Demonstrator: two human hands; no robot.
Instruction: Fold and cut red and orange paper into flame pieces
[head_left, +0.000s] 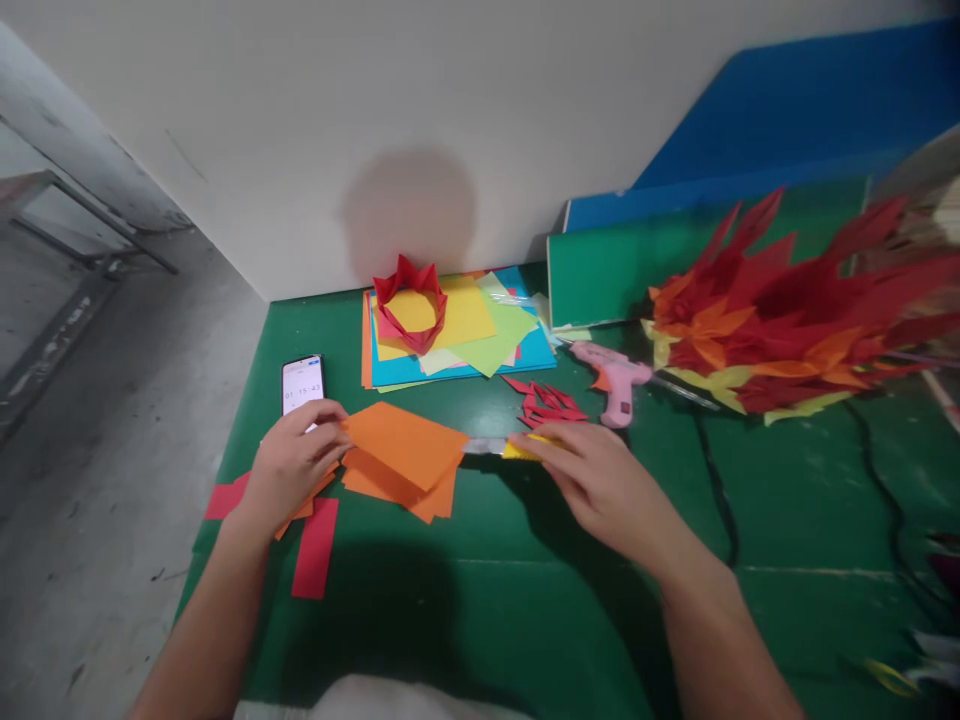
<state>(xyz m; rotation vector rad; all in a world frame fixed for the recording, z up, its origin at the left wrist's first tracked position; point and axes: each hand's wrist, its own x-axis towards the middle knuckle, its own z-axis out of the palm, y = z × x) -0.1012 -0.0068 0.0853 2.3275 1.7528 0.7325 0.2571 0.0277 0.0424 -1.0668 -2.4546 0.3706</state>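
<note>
My left hand [300,455] pinches the left edge of an orange paper sheet [405,440], which is lifted and tilted over more orange sheets [420,503]. In my right hand [592,475] is a yellow utility knife [523,448], its metal blade pointing left and meeting the sheet's right edge. Whether the blade sits inside a fold or only against the edge I cannot tell. Under and beside my left wrist lie a red paper strip [315,548], another red piece [225,500] and some orange pieces, partly hidden by the hand.
Beyond my hands, a phone [302,382] shows a timer. A red folded-paper ring [380,320] rests on stacked coloured paper [469,318]. Small red folded pieces [551,405] and a pink glue gun [616,380] lie nearby. At right stands a red-orange paper cluster [817,310]; dark cords cross the green table [525,620].
</note>
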